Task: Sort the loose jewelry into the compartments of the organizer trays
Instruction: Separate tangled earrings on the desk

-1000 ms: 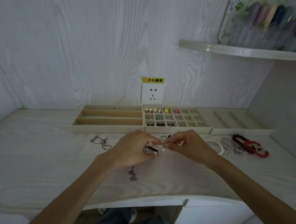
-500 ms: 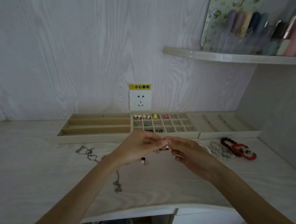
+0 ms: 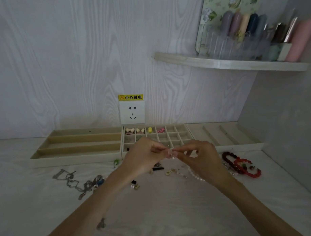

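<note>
In front of the grid tray (image 3: pixel 171 136), left hand (image 3: pixel 143 157) and right hand (image 3: pixel 202 156) pinch one tiny earring (image 3: pixel 172 155) together.

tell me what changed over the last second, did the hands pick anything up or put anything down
Both hands rose off the table: the left hand and right hand now pinch one tiny piece between their fingertips, in front of the grid tray. The small black-and-pearl bits they worked over now lie uncovered below. The trays, silver chain and red bracelets stayed put.
</note>
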Action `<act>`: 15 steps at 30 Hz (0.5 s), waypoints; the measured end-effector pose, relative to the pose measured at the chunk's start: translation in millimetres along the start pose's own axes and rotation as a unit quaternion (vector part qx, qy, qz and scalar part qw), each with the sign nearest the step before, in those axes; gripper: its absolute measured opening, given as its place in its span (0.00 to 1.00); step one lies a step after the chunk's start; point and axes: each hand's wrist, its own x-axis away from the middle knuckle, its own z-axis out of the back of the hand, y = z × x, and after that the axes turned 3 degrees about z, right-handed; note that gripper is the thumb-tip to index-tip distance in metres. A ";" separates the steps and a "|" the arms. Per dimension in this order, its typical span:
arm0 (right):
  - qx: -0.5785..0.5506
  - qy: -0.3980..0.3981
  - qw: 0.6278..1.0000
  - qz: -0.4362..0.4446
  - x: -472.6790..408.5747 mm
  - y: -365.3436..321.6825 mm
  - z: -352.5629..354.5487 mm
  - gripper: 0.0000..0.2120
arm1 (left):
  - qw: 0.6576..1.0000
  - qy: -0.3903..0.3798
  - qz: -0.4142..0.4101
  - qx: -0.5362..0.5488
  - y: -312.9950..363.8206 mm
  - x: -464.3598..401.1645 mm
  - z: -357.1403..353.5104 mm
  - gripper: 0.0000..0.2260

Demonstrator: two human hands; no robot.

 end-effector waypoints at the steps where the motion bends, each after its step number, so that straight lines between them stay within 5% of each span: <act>1: 0.036 0.012 0.999 0.013 -5.4 3.5 -0.1 0.06 | 1.000 -0.007 -0.006 0.000 -0.8 -4.5 0.2 0.06; 5: 0.084 0.028 0.996 0.031 -27.9 14.3 4.5 0.05 | 0.999 -0.012 -0.027 -0.015 -5.5 -17.8 9.3 0.09; 9: 0.063 0.041 0.997 0.018 -65.4 27.3 19.4 0.06 | 0.993 0.088 0.014 -0.079 -33.1 -24.9 35.3 0.10; 15: 0.104 -0.049 0.993 -0.038 -117.9 47.1 12.1 0.06 | 0.963 0.222 0.063 -0.139 -68.2 -21.1 61.6 0.08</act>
